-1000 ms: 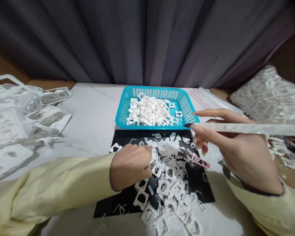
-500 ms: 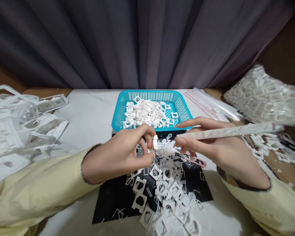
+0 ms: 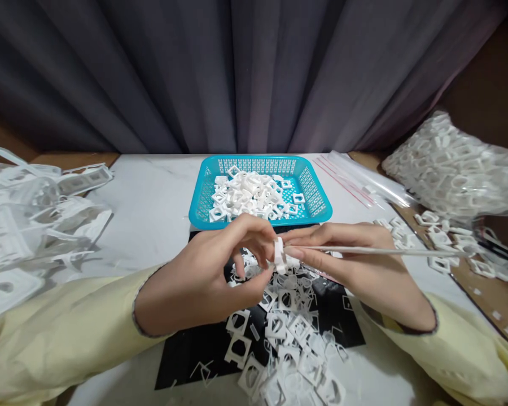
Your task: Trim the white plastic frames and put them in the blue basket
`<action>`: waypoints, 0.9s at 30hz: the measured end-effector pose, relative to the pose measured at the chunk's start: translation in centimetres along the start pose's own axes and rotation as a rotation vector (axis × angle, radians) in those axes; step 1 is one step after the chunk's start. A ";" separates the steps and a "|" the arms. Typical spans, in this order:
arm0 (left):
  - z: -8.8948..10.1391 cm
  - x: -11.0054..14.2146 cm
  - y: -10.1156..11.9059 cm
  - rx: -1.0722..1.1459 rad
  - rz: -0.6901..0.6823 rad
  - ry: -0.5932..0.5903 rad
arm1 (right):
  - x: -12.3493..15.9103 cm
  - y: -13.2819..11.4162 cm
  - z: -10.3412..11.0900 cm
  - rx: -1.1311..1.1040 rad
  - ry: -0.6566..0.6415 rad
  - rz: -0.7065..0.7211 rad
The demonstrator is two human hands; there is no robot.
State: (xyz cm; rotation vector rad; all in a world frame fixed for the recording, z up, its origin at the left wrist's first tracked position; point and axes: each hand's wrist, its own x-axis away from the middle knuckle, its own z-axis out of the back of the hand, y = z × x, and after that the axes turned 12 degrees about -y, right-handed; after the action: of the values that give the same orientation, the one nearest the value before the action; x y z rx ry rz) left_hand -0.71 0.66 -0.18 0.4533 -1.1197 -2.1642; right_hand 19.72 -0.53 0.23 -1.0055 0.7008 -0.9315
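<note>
Left fingers [image 3: 257, 283] are pinching a white plastic piece [image 3: 280, 257], right fingers [image 3: 322, 261] a white stick [image 3: 376, 251], near a blue basket's rim [image 3: 207, 225].

No words, labels, brands, numbers or signs can be read. The clear plastic bags [image 3: 383, 181] on the tabletop [image 3: 152, 192] bear red lines without legible characters; the turquoise basket [image 3: 195, 208] and the bulging bag of white parts [image 3: 449, 169] show no readable marking.

White marbled table [image 3: 144, 208]: black mat [image 3: 178, 361] below left hand [image 3: 207, 276]; blue basket [image 3: 201, 221] beyond; clear plastic film [image 3: 379, 183] beyond right hand [image 3: 368, 276].
</note>
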 end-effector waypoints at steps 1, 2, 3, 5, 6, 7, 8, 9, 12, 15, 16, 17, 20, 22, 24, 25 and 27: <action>0.1 0.0 0.0 0.073 0.026 -0.012 | 0.1 0.0 -0.1 0.004 0.008 0.010; 0.2 -0.1 0.0 0.152 0.056 -0.020 | 0.1 0.0 -0.2 0.017 0.019 0.018; 0.2 -0.2 -0.1 0.228 0.086 -0.019 | 0.2 0.0 -0.3 0.033 0.029 0.028; 0.3 -0.6 -0.3 0.356 0.128 -0.002 | 0.4 0.1 -0.5 0.055 0.053 0.049; 0.3 -0.8 -0.5 0.396 0.137 -0.002 | 0.4 0.2 -0.6 0.060 0.064 0.058; 0.2 -1.0 -0.7 0.414 0.131 -0.010 | 0.4 0.2 -0.6 0.060 0.075 0.062; 0.2 -1.2 -0.9 0.406 0.113 -0.015 | 0.4 0.3 -0.6 0.053 0.087 0.062; 0.1 -1.4 -1.0 0.375 0.085 -0.017 | 0.4 0.3 -0.6 0.041 0.098 0.057; 0.0 -1.5 -1.2 0.202 -0.003 0.027 | 0.1 0.5 -0.6 0.010 0.121 0.021; 0.1 -1.4 -1.1 0.100 -0.057 0.077 | -0.1 0.5 -0.6 0.014 0.126 -0.017; 0.1 -1.3 -1.1 0.096 -0.069 0.075 | -0.2 0.5 -0.6 0.018 0.129 -0.028; 0.1 -1.2 -1.0 0.104 -0.075 0.066 | -0.2 0.5 -0.6 0.021 0.135 -0.036; 0.2 -1.1 -1.0 0.179 -0.058 0.034 | -0.2 0.5 -0.6 0.032 0.155 -0.045; 0.2 -1.1 -1.0 0.239 -0.042 0.031 | -0.2 0.5 -0.6 0.034 0.159 -0.044; 0.2 -1.1 -1.0 0.277 -0.034 0.035 | -0.2 0.4 -0.5 0.025 0.157 -0.042; 0.2 -1.1 -0.9 0.285 -0.032 0.044 | -0.2 0.4 -0.5 0.019 0.158 -0.044; 0.2 -1.2 -0.8 0.284 -0.025 0.066 | -0.2 0.4 -0.5 0.000 0.162 -0.053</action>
State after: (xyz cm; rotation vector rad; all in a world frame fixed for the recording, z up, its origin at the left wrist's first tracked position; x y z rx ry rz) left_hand -0.29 1.91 -0.66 0.6618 -1.3966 -2.0025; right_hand 19.29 -0.45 -0.30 -0.9594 0.8119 -1.0675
